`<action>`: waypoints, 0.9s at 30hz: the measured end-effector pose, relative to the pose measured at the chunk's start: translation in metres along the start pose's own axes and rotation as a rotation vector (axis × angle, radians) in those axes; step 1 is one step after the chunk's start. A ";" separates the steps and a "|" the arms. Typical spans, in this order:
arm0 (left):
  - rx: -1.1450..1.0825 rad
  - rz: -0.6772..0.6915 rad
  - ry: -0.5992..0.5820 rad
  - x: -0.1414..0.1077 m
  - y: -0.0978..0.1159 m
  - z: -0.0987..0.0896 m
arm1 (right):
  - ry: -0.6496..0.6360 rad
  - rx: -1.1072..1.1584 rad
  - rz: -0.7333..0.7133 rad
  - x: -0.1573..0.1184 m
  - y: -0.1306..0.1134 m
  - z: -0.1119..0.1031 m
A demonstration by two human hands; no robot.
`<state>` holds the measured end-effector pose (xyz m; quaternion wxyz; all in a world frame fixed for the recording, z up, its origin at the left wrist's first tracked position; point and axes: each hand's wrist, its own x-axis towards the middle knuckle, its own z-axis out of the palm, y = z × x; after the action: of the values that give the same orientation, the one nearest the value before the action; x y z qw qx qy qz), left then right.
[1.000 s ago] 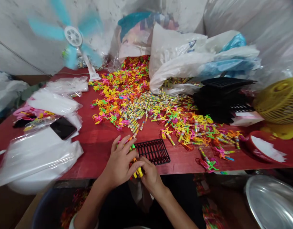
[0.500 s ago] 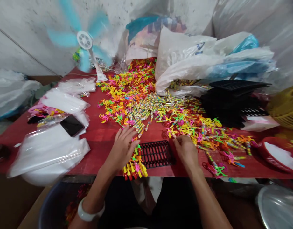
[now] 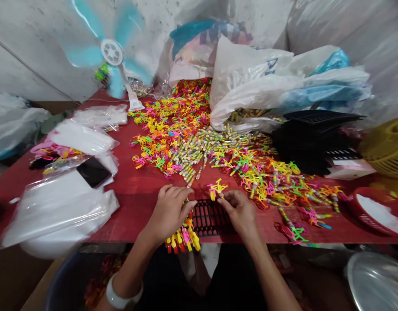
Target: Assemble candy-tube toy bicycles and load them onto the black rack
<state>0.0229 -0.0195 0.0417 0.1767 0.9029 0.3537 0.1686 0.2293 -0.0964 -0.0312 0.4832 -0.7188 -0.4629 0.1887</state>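
A black plastic rack lies at the table's front edge. In its left end stand several small coloured plastic toys, yellow, red and pink, jutting over the edge. My left hand hovers over that end, thumb held away from its fingers; whether it touches the toys is hidden. My right hand is closed, pinching a small plastic toy with yellow and pink parts above the rack's back edge. Patterned tubes and more coloured toys are heaped just beyond both hands.
At left are clear plastic bags and a black phone. A turning fan stands behind them. White sacks lie at the back. To the right are stacked black racks and a red basket.
My right hand has lifted a yellow and pink toy from the heap and moved left over the rack. My left hand stays near the rack's left end. The view has shifted slightly.
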 end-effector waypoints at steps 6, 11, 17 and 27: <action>-0.004 -0.017 -0.026 -0.002 0.002 0.000 | -0.070 0.185 0.151 -0.006 -0.008 0.027; 0.009 0.012 -0.009 -0.002 -0.001 0.001 | -0.152 0.222 0.103 -0.010 -0.021 0.041; 0.022 0.029 -0.020 -0.002 -0.002 0.002 | -0.212 0.219 -0.002 -0.016 -0.032 0.058; 0.091 0.062 0.011 -0.002 0.001 0.005 | -0.270 -0.208 -0.195 -0.026 -0.030 0.066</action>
<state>0.0242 -0.0226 0.0377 0.1284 0.9196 0.3339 0.1626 0.1543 -0.0804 -0.0403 0.3559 -0.6846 -0.6081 0.1869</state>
